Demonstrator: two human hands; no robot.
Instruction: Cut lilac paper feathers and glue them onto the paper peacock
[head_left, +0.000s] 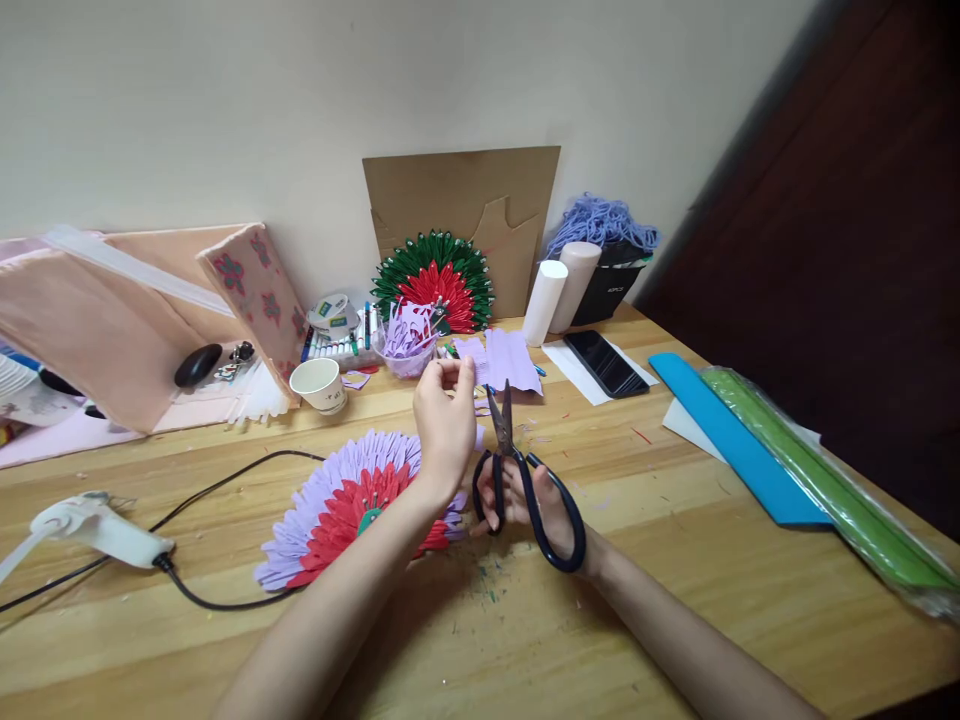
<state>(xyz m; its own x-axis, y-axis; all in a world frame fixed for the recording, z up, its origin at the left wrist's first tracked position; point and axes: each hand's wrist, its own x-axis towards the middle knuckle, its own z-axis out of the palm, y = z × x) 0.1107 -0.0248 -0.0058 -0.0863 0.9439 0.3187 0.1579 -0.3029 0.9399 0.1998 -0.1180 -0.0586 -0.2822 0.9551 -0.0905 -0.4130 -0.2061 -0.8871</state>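
My right hand (551, 508) holds black-handled scissors (505, 434) with its fingers through the loops. The blades point away from me and stand slightly apart. Just left of the blades, my left hand (444, 425) is raised with its fingers pinched together. Whatever lies in that pinch is hidden or too small to make out. Beneath my left forearm lies a fan-shaped paper piece (330, 525), with lilac outer petals, red inner ones and a green centre. Beyond my hands are lilac crepe paper sheets (513, 362) and a clear bowl of lilac paper strips (409, 340).
A hot glue gun (112, 530) with a black cord lies left, near a paper cup (319, 386). A green-and-red fan (442, 285) leans on cardboard (465, 180). On the right are a phone (606, 364), blue paper (739, 440) and a wrapped green roll (825, 480).
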